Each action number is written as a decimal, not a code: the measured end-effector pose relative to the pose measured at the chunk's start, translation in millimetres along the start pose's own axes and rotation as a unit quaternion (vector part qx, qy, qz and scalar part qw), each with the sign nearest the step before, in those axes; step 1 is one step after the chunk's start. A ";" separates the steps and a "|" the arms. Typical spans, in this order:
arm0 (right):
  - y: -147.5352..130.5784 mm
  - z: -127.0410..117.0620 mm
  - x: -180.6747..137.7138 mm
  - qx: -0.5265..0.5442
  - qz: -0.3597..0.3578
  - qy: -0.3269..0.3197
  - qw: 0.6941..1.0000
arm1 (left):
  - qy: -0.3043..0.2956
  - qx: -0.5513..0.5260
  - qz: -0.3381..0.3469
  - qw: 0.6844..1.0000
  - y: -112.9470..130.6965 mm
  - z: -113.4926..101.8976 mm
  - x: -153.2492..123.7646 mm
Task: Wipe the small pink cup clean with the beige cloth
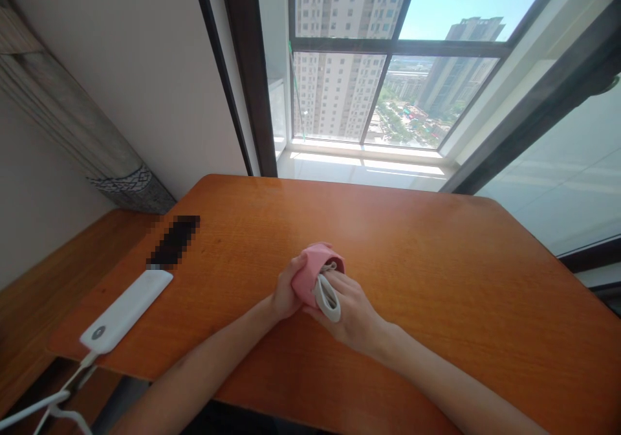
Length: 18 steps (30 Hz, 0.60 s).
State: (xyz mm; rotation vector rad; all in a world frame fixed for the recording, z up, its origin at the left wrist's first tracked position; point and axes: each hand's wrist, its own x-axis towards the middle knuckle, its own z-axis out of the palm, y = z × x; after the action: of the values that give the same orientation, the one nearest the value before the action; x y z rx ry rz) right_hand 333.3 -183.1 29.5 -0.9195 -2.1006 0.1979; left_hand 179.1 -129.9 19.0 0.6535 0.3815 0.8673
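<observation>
A small pink pouch is held above the middle of the orange wooden table. My left hand is closed round the pouch's left side. My right hand grips a coiled white cable, and part of the coil sits at the pouch's open mouth. Both forearms reach in from the near edge of the table.
A white power bank lies at the table's left, with a white cable running off its near end. A blurred dark object lies just beyond it. A large window stands behind the table, a wall and curtain to the left.
</observation>
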 end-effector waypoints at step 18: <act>-1.9 -17.5 8.5 0.486 0.433 0.082 0.755 | 0.000 0.347 0.301 0.888 -2.9 -7.5 -3.5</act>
State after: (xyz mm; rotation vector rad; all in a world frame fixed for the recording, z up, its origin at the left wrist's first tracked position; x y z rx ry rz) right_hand 341.7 -181.8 47.1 -1.0648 -0.9586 1.4650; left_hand 174.5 -131.2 11.6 1.4898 0.5034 1.3320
